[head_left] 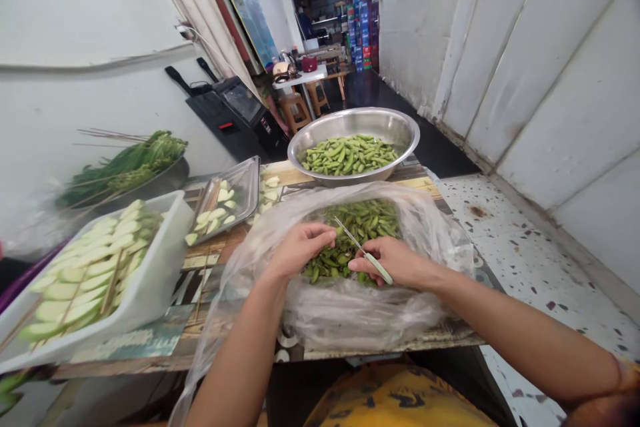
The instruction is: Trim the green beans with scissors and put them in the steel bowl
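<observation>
My right hand is closed around the pale green handle of a pair of scissors, whose thin metal blades point up and left. My left hand has thumb and fingers pinched together near the blade tips. A bit of pale green shows at its fingertips, probably a pod, but most of it is hidden. Both hands are over an opened clear plastic bag filled with green soybean pods. Just beyond the bag, a wide steel basin holds more green pods.
At left, a white plastic tub holds skewered pale green slices. A metal tray with cut pieces and sticks lies behind it. A bowl of leafy greens stands farther back. The patterned table ends near my lap.
</observation>
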The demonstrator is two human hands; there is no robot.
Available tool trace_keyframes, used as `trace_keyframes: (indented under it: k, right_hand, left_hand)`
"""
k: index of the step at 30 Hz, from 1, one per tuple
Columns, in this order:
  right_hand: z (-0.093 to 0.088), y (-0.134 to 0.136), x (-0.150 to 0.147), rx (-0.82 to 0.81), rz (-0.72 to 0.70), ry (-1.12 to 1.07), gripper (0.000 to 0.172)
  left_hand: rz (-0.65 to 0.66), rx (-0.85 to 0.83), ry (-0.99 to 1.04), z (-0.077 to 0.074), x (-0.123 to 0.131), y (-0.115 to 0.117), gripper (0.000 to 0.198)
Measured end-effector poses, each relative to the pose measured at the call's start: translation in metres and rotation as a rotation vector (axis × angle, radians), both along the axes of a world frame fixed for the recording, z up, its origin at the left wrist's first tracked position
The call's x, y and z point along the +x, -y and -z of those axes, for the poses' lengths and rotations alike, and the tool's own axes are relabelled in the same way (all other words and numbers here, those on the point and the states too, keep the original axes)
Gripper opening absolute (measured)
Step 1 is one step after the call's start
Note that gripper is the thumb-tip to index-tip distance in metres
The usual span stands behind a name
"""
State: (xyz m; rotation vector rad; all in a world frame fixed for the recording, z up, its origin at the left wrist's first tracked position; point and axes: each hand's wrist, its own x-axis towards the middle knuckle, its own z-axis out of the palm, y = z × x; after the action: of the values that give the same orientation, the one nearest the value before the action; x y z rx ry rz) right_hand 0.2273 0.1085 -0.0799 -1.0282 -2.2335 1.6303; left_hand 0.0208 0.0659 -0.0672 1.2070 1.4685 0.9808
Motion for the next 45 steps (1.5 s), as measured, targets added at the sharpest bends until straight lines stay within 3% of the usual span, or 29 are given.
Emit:
trace_keyframes:
  k: [10,14,19,27,36,40,45]
  right_hand:
    - [-0.006,0.003,0.001,-0.034,0.020,-0.009,0.047]
    - [-0.010,0.002,-0.001,-0.166,0.053,-0.083,0.043]
    - [-0.013,0.002,-0.003,-0.334,0.000,-0.070,0.041]
    - [-0.012,0.005,-0.003,-0.334,0.022,-0.146,0.042]
    - [-0.013,0.005,-0.002,-0.261,0.036,-0.088,0.044]
    - [-0.014,0.003,-0.002,-0.253,0.110,-0.079,0.043]
    - [-0.011,-0.001,-0.004,-0.262,0.139,-0.121,0.038]
  left_hand:
    - [0.026,-0.089,0.097,0.000,-0.002,0.000,0.024]
    - [-0.021,-0.107,0.333,-0.007,0.000,0.000,0.025]
    - [-0.097,-0.005,0.510,-0.006,0.002,-0.002,0.024]
    - [-0.219,0.114,0.327,0.003,0.017,-0.003,0.034]
    - [-0.176,0.089,0.180,0.007,0.030,0.001,0.031]
    - [-0.197,0.064,0.234,0.000,0.022,0.002,0.027]
    - [-0.214,0.000,0.479,-0.011,-0.001,0.001,0.018]
